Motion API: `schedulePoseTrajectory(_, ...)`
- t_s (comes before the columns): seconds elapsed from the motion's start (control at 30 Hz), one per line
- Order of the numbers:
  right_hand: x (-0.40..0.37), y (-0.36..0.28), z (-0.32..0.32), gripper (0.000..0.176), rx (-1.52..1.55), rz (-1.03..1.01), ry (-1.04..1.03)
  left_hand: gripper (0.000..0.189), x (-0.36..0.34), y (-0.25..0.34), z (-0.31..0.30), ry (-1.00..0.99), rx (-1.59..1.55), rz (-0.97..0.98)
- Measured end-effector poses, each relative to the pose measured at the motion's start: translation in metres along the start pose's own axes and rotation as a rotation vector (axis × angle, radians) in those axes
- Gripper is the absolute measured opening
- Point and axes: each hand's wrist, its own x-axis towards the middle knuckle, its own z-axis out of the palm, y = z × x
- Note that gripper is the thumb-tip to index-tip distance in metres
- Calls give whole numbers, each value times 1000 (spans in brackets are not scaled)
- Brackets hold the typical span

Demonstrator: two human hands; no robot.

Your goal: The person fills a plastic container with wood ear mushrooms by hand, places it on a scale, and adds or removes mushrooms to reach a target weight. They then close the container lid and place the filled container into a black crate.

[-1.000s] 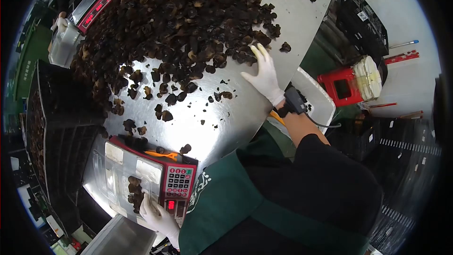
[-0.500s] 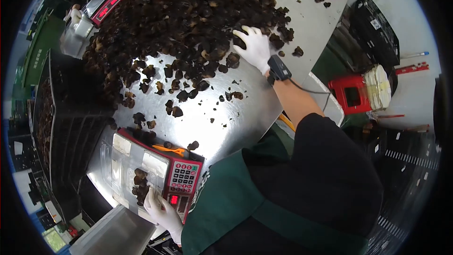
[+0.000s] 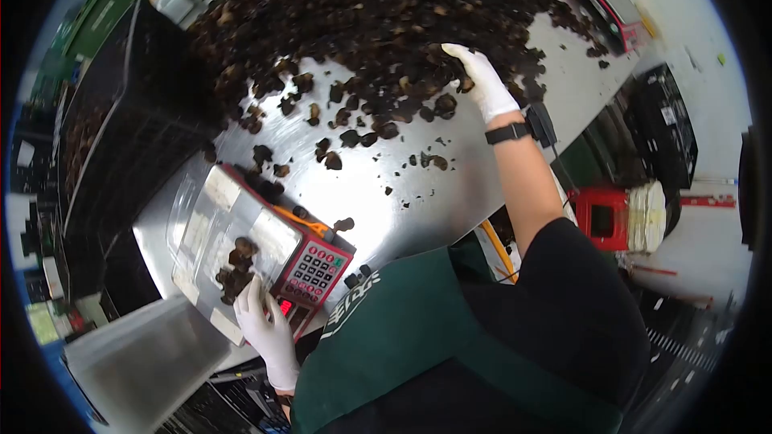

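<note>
A heap of dark brown, curled mushroom pieces (image 3: 362, 24) covers the far part of the metal table (image 3: 386, 225). My right hand (image 3: 485, 84), in a white glove, is at the heap's near right edge, its index finger stretched out. Dark pieces show between its thumb and fingers. My left hand (image 3: 265, 325), also gloved, lies at the near side of a red-edged digital scale (image 3: 318, 269), fingers stretched and thumb apart. Its fingertips touch a small cluster of mushroom pieces (image 3: 235, 280) on the clear plastic tray (image 3: 273, 237) over the scale.
A black crate (image 3: 129, 137) stands at the left, above a translucent bin (image 3: 149, 366). An orange tool (image 3: 301, 221) lies along the scale. Other scales (image 3: 607, 12) sit at the far side. Beyond the table's right edge are a red container (image 3: 599, 217) and black crates (image 3: 663, 120).
The view has shifted. My right hand has turned and its fingers have drawn in around dark pieces at the heap. My left hand stays by the cluster on the scale.
</note>
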Motion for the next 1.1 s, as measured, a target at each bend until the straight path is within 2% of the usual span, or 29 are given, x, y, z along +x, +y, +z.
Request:
schedulePoseTrajectory(0.07,-7,6,20,27,429,273,-290,38,2,4,0,50,-42,-10)
schedulePoseTrajectory(0.1,-9,16,38,32,544,326,-431,40,1,3,1,52,-71,-31)
schedulePoseTrajectory(0.2,-32,27,99,34,674,477,-623,44,-1,10,-3,79,-32,-22)
schedulePoseTrajectory(0.3,-44,41,152,37,626,591,-747,45,-6,8,-6,159,-36,7)
schedulePoseTrajectory(0.37,-58,42,190,38,495,531,-956,46,-7,2,-10,262,-33,-16)
schedulePoseTrajectory(0.43,-103,21,239,36,106,254,-857,54,-2,-1,-20,349,79,-46)
schedulePoseTrajectory(0.5,-127,14,279,27,-97,193,-1063,66,0,-9,-18,396,102,-142)
schedulePoseTrajectory(0.53,-146,12,297,22,-216,-24,-1129,74,0,-12,-19,373,64,-159)
schedulePoseTrajectory(0.6,-159,40,331,20,-263,-560,-1327,81,3,-16,-13,409,-16,-160)
schedulePoseTrajectory(0.63,-173,37,333,26,-353,-654,-1373,84,3,-17,-8,418,-79,-152)
schedulePoseTrajectory(0.67,-187,31,337,34,-656,-770,-1372,81,3,-14,-8,369,-133,-195)
schedulePoseTrajectory(0.7,-190,43,345,39,-847,-877,-1507,79,1,-11,-10,317,-176,-243)
schedulePoseTrajectory(0.8,-208,85,343,45,-826,-1049,-1438,77,3,-10,-7,303,-210,-282)
schedulePoseTrajectory(0.87,-198,74,328,47,-646,-1102,-1373,73,4,-9,-8,256,-119,-269)
schedulePoseTrajectory(0.9,-190,60,310,45,-556,-1045,-1283,72,3,-10,-10,216,-72,-286)
schedulePoseTrajectory(0.93,-169,75,304,36,-288,-1191,-984,65,2,-13,-10,182,-4,-234)
schedulePoseTrajectory(0.97,-153,47,266,39,-476,-1114,-895,63,2,-17,-9,169,56,-190)
schedulePoseTrajectory(1.0,-121,59,242,44,-462,-1111,-674,62,1,-22,-9,157,118,-147)
schedulePoseTrajectory(1.07,-71,47,166,63,-1001,-894,-228,56,-1,-29,-6,149,185,-93)
schedulePoseTrajectory(1.1,-69,26,131,69,-1167,-857,-93,56,-1,-30,-7,142,189,-86)
